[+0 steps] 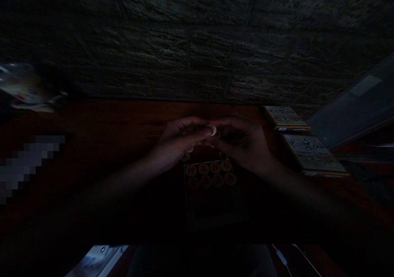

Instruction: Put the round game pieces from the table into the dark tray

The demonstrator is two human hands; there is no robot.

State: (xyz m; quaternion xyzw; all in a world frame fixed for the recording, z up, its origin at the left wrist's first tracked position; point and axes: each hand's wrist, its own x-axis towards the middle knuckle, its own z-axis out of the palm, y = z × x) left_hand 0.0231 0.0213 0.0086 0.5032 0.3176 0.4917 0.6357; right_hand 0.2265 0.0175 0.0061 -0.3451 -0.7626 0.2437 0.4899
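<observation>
My left hand [181, 139] pinches a round, pale xiangqi piece [211, 130] between thumb and fingers, above the middle of the table. Close against it, my right hand [246, 141] has its fingers bent toward the same spot; whether it grips a piece of its own is hidden in the dark. Below the hands lies a shallow box [185, 195], with two rows of round red-marked xiangqi pieces [203, 168] in its far part. A few loose pieces [185, 157] lie beyond the box, partly covered by my hands.
Two flat printed boxes [314, 154] lie at the right of the wooden table [123, 121]. A stone-block wall [191, 43] rises behind it. At the far left stands a pale, blurred bag-like thing [27, 88]. White cables [281, 256] hang near the front edge.
</observation>
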